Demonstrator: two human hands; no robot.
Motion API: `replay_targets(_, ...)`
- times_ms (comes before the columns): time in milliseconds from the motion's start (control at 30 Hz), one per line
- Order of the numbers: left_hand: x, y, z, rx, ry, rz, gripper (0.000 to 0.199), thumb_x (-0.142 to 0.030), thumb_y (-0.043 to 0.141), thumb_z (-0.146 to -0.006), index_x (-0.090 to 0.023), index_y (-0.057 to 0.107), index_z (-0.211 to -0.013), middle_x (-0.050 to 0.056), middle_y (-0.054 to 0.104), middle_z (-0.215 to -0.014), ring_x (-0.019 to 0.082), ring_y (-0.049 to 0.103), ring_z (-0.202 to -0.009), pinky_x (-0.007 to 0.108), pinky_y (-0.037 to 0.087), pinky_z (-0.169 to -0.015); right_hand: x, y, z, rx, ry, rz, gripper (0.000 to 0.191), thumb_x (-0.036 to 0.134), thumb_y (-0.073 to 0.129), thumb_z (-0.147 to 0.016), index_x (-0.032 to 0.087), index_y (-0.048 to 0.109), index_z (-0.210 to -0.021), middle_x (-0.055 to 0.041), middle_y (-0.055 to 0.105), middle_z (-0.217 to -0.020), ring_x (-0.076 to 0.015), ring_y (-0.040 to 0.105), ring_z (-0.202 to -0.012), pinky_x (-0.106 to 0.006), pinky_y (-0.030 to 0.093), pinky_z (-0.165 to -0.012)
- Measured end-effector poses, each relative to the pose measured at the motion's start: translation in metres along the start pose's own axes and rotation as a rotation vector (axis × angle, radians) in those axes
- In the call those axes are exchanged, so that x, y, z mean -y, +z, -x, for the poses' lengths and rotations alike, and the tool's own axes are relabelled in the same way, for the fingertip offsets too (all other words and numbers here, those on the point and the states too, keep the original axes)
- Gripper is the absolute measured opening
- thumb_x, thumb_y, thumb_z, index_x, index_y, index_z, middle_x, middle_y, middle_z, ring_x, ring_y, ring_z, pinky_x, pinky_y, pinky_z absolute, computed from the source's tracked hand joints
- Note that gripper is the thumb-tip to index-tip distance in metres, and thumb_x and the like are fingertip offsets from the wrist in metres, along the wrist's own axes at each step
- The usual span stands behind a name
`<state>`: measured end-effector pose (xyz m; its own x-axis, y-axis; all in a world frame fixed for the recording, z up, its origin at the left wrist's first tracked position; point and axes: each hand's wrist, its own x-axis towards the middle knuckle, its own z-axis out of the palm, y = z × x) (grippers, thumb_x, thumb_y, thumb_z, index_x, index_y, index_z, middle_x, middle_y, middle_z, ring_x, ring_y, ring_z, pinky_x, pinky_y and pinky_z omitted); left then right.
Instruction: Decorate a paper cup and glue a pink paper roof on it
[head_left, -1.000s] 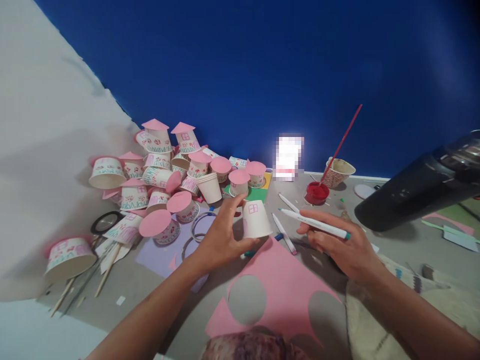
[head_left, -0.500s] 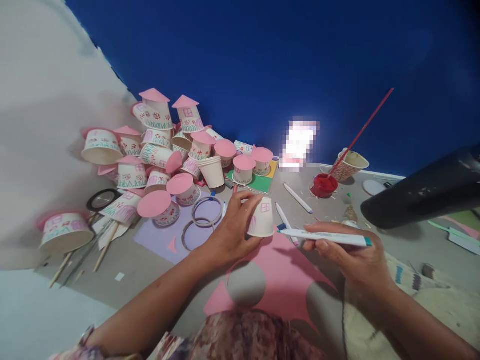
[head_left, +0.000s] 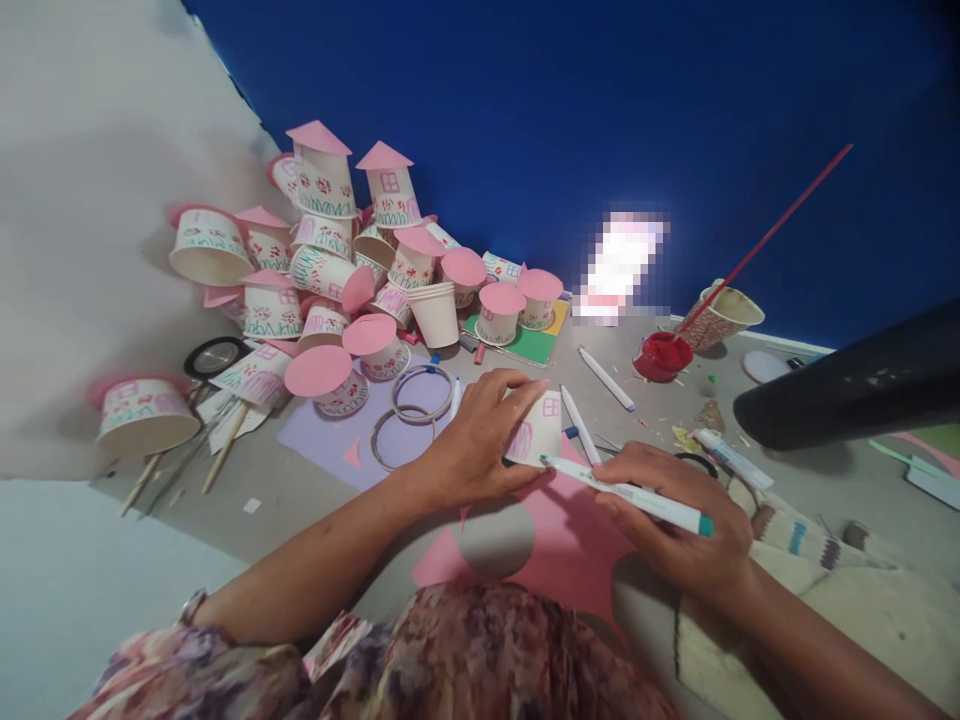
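Note:
My left hand is closed around a white paper cup, held upside down above the pink paper. A purple window and a purple door are drawn on the cup's side. Between the fingers of my right hand is a white marker with a green end. Its green tip meets the cup's side close to the lower rim. Beneath both hands lies a sheet of pink paper with round cut-outs.
Several decorated cups with pink cone roofs are heaped at the left, beside stacked plain cups. Metal rings rest on purple paper. A red paint pot, loose markers and a black cylinder stand or lie rightward.
My right hand has brought the marker left and down, so its tip now reaches the cup's rim. The cup has turned slightly, showing more of the purple door. The view has shifted.

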<state>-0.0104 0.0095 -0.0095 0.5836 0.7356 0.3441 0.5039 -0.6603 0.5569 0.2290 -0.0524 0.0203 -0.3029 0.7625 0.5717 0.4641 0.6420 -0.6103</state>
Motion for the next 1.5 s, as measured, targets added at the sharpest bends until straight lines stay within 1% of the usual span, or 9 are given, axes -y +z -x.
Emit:
replay_targets(133, -0.0003, 0.0005, 0.0005, 0.0, 0.008, -0.004, 0.078, -0.039, 0.079, -0.085, -0.022, 0.044, -0.152, 0.018, 0.052, -0.142, 0.035, 0.052, -0.134, 0.051, 0.046, -0.111, -0.0009, 0.001, -0.0026, -0.006, -0.056, -0.009, 0.012, 0.016, 0.067, -0.096, 0.023, 0.075, -0.099, -0.0043, 0.081, -0.077, -0.0184, 0.073, -0.063, -0.03, 0.059, -0.061)
replay_targets(333, -0.0036, 0.0002, 0.0004, 0.009, -0.012, -0.011, 0.077, -0.039, 0.079, -0.084, -0.023, 0.045, -0.151, 0.018, 0.052, -0.143, 0.036, 0.052, -0.134, 0.052, 0.045, -0.111, -0.0006, 0.0014, -0.0041, 0.002, -0.08, -0.043, 0.011, 0.015, 0.068, -0.096, 0.023, 0.075, -0.1, -0.0044, 0.08, -0.076, -0.0192, 0.074, -0.063, -0.031, 0.059, -0.061)
replay_targets(500, -0.0044, 0.0012, 0.0011, -0.001, 0.016, -0.018, 0.078, -0.035, 0.079, -0.083, -0.021, 0.044, -0.151, 0.018, 0.053, -0.141, 0.035, 0.052, -0.132, 0.05, 0.046, -0.108, -0.0012, 0.0013, -0.0042, 0.003, -0.085, -0.051, 0.011, 0.015, 0.069, -0.095, 0.022, 0.076, -0.1, -0.0047, 0.08, -0.077, -0.0184, 0.074, -0.065, -0.03, 0.06, -0.062)
replay_targets(700, -0.004, 0.0007, 0.0011, -0.014, 0.04, -0.021, 0.077, -0.036, 0.079, -0.083, -0.021, 0.044, -0.151, 0.017, 0.053, -0.138, 0.036, 0.054, -0.129, 0.051, 0.045, -0.107, -0.0017, 0.0004, -0.0046, 0.023, -0.128, -0.058, 0.01, 0.015, 0.07, -0.095, 0.02, 0.076, -0.101, -0.0047, 0.08, -0.076, -0.0185, 0.073, -0.062, -0.029, 0.059, -0.059)
replay_targets(767, -0.0038, 0.001, 0.0013, -0.02, 0.044, -0.013, 0.079, -0.036, 0.08, -0.082, -0.022, 0.043, -0.151, 0.017, 0.053, -0.139, 0.036, 0.054, -0.129, 0.051, 0.046, -0.106, -0.0023, 0.0005, -0.0047, 0.008, -0.146, -0.062, 0.01, 0.014, 0.07, -0.094, 0.019, 0.076, -0.101, -0.0054, 0.08, -0.076, -0.0186, 0.073, -0.062, -0.029, 0.059, -0.06)
replay_targets(933, -0.0025, 0.0019, 0.0022, -0.029, 0.048, 0.013, 0.08, -0.037, 0.08, -0.083, -0.025, 0.041, -0.153, 0.017, 0.051, -0.14, 0.037, 0.053, -0.129, 0.051, 0.047, -0.105, -0.0034, -0.0006, -0.0043, -0.04, -0.125, -0.038, 0.011, 0.011, 0.071, -0.093, 0.019, 0.075, -0.099, -0.0049, 0.079, -0.076, -0.0177, 0.071, -0.062, -0.028, 0.058, -0.059)
replay_targets(1133, -0.0028, 0.0, 0.0011, -0.041, 0.036, 0.049, 0.08, -0.035, 0.082, -0.082, -0.025, 0.042, -0.151, 0.016, 0.05, -0.138, 0.036, 0.052, -0.13, 0.052, 0.046, -0.109, -0.0027, -0.0033, -0.0035, 0.0, -0.125, -0.047, 0.008, 0.014, 0.071, -0.093, 0.018, 0.074, -0.099, -0.0043, 0.078, -0.075, -0.0171, 0.072, -0.061, -0.027, 0.058, -0.059)
replay_targets(1300, -0.0054, -0.001, 0.0009, -0.047, 0.035, 0.076, 0.074, -0.038, 0.08, -0.086, -0.026, 0.043, -0.149, 0.016, 0.05, -0.136, 0.035, 0.052, -0.13, 0.053, 0.048, -0.11, -0.0039, -0.0043, -0.0045, -0.07, -0.137, -0.024, 0.015, 0.009, 0.07, -0.091, 0.019, 0.074, -0.102, -0.0048, 0.081, -0.08, -0.0168, 0.073, -0.065, -0.027, 0.059, -0.063)
replay_targets(1500, -0.0038, -0.0011, 0.0, -0.078, 0.086, 0.097, 0.078, -0.031, 0.082, -0.084, -0.027, 0.039, -0.149, 0.014, 0.05, -0.136, 0.035, 0.052, -0.131, 0.053, 0.05, -0.109, -0.0031, -0.008, -0.0044, 0.007, -0.125, -0.043, 0.013, 0.012, 0.07, -0.091, 0.02, 0.075, -0.1, -0.0038, 0.079, -0.076, -0.0183, 0.073, -0.063, -0.029, 0.059, -0.06)
